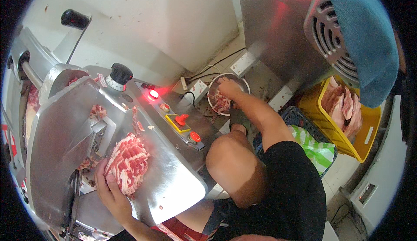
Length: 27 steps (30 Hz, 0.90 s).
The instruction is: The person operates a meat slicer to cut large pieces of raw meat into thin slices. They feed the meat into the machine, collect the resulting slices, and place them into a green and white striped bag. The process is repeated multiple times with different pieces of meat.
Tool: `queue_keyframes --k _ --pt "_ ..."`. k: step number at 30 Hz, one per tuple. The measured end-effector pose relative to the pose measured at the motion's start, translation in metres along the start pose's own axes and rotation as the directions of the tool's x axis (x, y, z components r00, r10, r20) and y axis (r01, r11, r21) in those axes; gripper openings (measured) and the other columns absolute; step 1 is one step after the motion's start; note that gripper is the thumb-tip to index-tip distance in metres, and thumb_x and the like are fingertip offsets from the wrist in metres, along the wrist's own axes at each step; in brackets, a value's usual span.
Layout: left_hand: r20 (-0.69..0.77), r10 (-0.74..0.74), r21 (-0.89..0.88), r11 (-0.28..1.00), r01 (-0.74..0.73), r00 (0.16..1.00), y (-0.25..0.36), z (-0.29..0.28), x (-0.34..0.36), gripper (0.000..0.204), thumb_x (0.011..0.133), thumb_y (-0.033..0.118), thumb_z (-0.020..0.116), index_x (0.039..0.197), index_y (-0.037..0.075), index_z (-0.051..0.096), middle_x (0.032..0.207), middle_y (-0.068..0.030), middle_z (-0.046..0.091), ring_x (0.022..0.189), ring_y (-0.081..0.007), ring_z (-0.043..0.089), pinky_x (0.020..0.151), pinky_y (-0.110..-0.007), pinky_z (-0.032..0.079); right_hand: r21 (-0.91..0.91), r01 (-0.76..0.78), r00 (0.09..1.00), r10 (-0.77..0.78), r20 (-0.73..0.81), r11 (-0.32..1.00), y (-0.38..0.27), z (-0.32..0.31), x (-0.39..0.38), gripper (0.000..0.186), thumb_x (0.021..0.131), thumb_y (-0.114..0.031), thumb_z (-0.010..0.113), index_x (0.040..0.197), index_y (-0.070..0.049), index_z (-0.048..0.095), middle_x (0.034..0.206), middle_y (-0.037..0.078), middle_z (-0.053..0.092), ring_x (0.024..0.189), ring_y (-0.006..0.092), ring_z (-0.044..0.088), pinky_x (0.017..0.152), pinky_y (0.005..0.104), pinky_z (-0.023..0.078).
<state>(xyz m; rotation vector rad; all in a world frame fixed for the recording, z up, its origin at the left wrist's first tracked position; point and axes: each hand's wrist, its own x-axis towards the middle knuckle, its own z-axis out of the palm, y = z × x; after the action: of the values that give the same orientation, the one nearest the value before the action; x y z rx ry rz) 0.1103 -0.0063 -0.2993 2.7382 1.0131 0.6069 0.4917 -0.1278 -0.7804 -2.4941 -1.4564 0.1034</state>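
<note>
My left hand [108,189] cups the side of a fanned stack of sliced red-and-white meat [127,162] on the steel table of a slicing machine [176,193]. Small scraps [97,113] lie around the blade area. My right hand [226,88] reaches down into a white bowl [244,81] on the floor, its fingers curled over pale red meat scraps [220,105]; whatever is between the fingertips is too small to make out.
A yellow crate [365,145] of large meat pieces stands right, beside a dark crate [291,115] with a green-striped bag. A blue cloth [369,45] hangs over a perforated metal part. Red-lit controls [182,121] edge the machine. Cables [213,67] lie on the floor.
</note>
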Motion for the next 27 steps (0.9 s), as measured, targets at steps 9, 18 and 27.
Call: queue_keyframes --k 9,18,27 --pt "0.036 -0.08 -0.009 0.997 0.08 0.996 -0.016 0.002 -0.004 0.053 0.103 0.039 0.039 0.129 -0.003 0.06 0.132 -0.0219 0.06 0.125 -0.0369 0.054 0.112 -0.048 0.035 0.17 -0.254 0.906 0.173 0.386 0.952 -0.043 0.083 -0.004 0.029 0.092 -0.021 0.062 0.12 -0.011 0.066 0.129 0.02 0.057 0.119 0.0397 0.061 0.089 0.0502 0.055" --pt "0.019 -0.323 -0.12 0.939 0.322 0.946 -0.005 0.0 -0.004 0.045 0.102 0.033 0.044 0.132 0.004 0.061 0.126 -0.0137 0.064 0.109 -0.0263 0.062 0.093 -0.038 0.047 0.381 -0.444 0.802 0.17 0.572 0.811 -0.087 0.2 0.016 0.057 0.101 -0.039 0.048 0.155 -0.032 0.032 0.153 0.023 0.04 0.123 0.0414 0.059 0.097 0.0552 0.05" --pt "-0.024 -0.465 -0.184 0.872 0.453 0.885 -0.012 0.003 -0.003 0.039 0.097 0.017 0.051 0.132 0.002 0.058 0.129 -0.0105 0.06 0.116 -0.0212 0.059 0.1 -0.034 0.046 0.293 -0.19 0.812 -0.018 0.583 0.937 -0.068 0.222 0.001 0.053 0.095 -0.018 0.052 0.147 -0.018 0.044 0.121 0.023 0.065 0.107 0.0344 0.069 0.084 0.0505 0.056"
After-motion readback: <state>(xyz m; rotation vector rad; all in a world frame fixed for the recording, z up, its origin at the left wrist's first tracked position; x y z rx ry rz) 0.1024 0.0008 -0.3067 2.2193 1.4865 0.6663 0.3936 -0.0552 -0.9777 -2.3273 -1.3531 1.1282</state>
